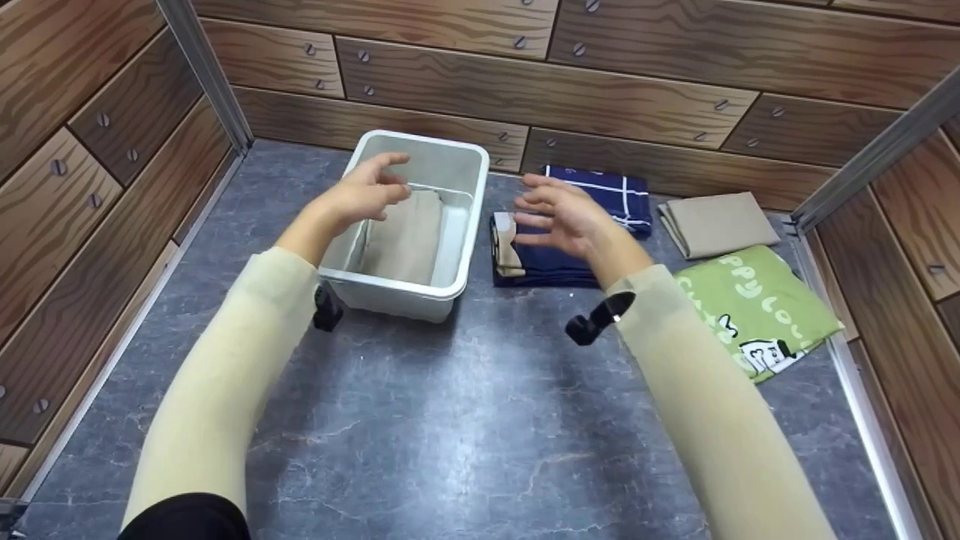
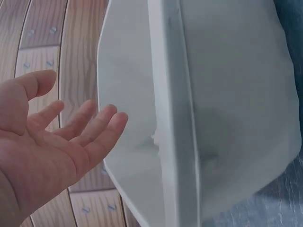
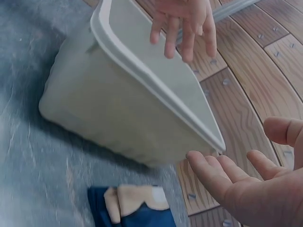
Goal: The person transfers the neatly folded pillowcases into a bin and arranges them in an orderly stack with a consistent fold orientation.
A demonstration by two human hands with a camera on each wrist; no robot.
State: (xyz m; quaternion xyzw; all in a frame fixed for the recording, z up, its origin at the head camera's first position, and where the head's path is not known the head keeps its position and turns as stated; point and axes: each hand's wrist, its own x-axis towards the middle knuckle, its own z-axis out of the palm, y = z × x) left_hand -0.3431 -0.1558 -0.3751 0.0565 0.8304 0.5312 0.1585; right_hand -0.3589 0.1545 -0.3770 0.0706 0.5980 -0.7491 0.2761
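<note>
A white plastic bin (image 1: 382,289) stands at the left of the floor with a folded beige cloth (image 1: 409,240) lying in it. Over the bin's opening hovers my left hand (image 1: 364,191), fingers loosely bent and holding nothing; the left wrist view shows its palm beside the bin's rim (image 2: 165,113). My right hand (image 1: 566,221) hangs above a folded navy cloth with a beige patch (image 1: 547,262), its fingers spread and nothing between them. In the right wrist view the fingertips of that hand (image 3: 255,184) appear near the bin's far corner.
Behind the right hand lies a folded navy cloth with white lines (image 1: 607,191). Farther right are another folded beige cloth (image 1: 720,223) and a green printed cloth (image 1: 761,307). Wood-patterned walls (image 1: 450,75) with metal corner posts (image 1: 206,71) enclose the grey marbled surface (image 1: 450,435).
</note>
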